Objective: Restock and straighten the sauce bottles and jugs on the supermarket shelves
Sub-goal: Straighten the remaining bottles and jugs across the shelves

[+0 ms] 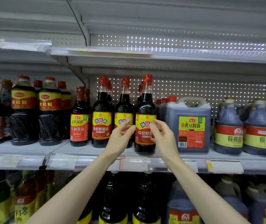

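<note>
Two hands meet on one soy sauce bottle (pixel 145 101), which stands upright at the front lip of the middle shelf (pixel 83 150), slightly toward three o'clock from the centre of the view. Its cap is red. Its yellow-and-red label reads 味达美 and, lower down, 味极鲜酱油, partly covered by fingers.

The right hand (pixel 163 136) comes in from the bottle's four o'clock, its fingers curled onto the label's right edge and grasping the bottle. The left hand (pixel 121 138) sits at eight o'clock with its fingers loosely extended and released. Their tips lie just beside the bottle's left flank, in front of the neighbouring bottle.

At nine o'clock of the grasped bottle, set further back, stand a second 味达美 bottle (pixel 124 102) and a third 味达美 bottle (pixel 102 113), with more red caps behind them. Next along is a smaller 海天 bottle (pixel 79 126) marked 生抽酱油, then big bottles (pixel 23 113) labelled 味极鲜.

At three o'clock, just beside the right hand, a handled jug (pixel 192 113) carries the 海天 logo, 黄豆酱油 and a barcode. Beyond it are bluish jugs (pixel 228 117) whose writing is too blurred to read.

At six o'clock a red-edged price tag (pixel 133 163) hangs on the shelf rail, its print illegible. Dark bottles (pixel 114 199) fill the shelf below.
</note>
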Motion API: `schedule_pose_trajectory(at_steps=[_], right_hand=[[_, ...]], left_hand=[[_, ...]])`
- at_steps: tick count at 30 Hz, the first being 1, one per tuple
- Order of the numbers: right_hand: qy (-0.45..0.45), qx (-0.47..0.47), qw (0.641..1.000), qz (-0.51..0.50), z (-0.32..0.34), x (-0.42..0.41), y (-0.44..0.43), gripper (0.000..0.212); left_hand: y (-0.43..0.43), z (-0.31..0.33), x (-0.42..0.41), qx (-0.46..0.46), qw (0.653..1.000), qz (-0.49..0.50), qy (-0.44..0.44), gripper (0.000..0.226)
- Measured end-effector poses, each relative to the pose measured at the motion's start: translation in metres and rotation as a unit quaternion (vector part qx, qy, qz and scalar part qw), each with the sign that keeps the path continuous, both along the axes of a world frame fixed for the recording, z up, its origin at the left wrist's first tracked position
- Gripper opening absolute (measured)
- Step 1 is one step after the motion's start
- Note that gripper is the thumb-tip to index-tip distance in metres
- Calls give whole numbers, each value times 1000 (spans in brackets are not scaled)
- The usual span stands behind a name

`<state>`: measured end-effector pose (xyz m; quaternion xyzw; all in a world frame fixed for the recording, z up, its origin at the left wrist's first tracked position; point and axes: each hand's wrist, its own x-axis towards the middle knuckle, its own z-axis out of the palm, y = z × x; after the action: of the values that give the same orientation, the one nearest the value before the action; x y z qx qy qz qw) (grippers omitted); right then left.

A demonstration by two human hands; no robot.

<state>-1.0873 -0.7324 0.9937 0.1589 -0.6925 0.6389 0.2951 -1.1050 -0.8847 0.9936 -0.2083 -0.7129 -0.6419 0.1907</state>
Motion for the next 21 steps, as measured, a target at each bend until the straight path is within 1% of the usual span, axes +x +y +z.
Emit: schedule_pose_trajectory(at_steps=[2, 4, 6, 9, 11, 14, 21], right_hand=[[-2, -7, 1000, -1, 1, -1, 10, 39], [-21, -1, 1000, 3, 2, -4, 18, 50], [-48, 7, 998, 29, 0, -9, 23, 60], [-72, 18, 996, 44, -1, -17, 29, 70], [-77, 29, 995, 55, -3, -21, 30, 70], [-67, 59, 995, 49, -8, -28, 28, 62], [-58, 71, 995, 37, -8, -36, 33, 61]], left_hand=[[8, -2, -2, 0, 1000, 7, -10, 51], [14, -3, -5, 7, 1000, 8, -16, 53], [19, -4, -7, 14, 1000, 7, -24, 56], [20, -3, -10, 0, 1000, 11, -18, 60], [19, -3, -12, -7, 1000, 19, -22, 62], [20, -4, -15, -15, 999, 36, -15, 64], [20, -4, -22, -39, 998, 53, -1, 67]])
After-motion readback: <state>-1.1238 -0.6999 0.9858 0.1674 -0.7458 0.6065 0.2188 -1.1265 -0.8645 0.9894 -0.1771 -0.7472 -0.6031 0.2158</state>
